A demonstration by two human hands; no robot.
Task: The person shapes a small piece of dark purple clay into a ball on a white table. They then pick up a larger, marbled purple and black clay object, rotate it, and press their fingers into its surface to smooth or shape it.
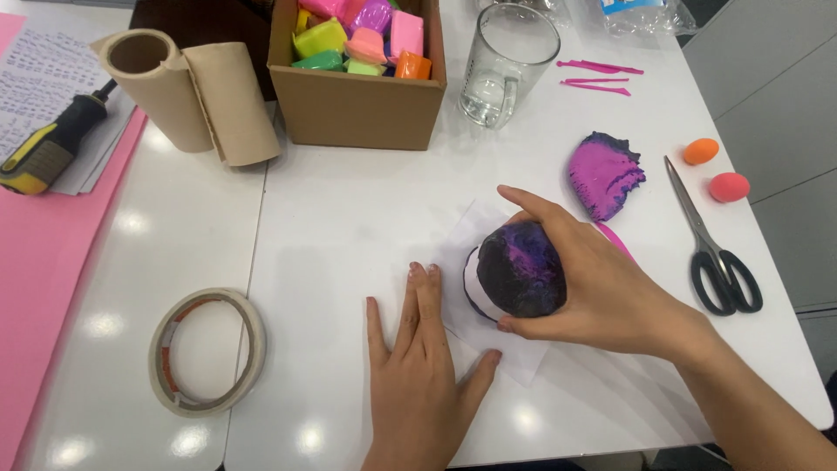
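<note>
Right hand (602,288) cupping dark purple clay ball (521,269), left hand (423,366) flat beside

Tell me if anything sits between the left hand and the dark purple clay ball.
Nothing visible does. The left hand lies flat on the white paper, fingertips just short of the dark purple clay ball, which the right hand already cups. Only bare paper separates them.

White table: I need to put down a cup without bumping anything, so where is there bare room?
On the white table, bare patches lie between the brown cardboard box and the left hand, and between the brown paper roll and the tape ring. It is crowded by the right hand gripping the dark purple clay ball, near the black-handled scissors.
</note>
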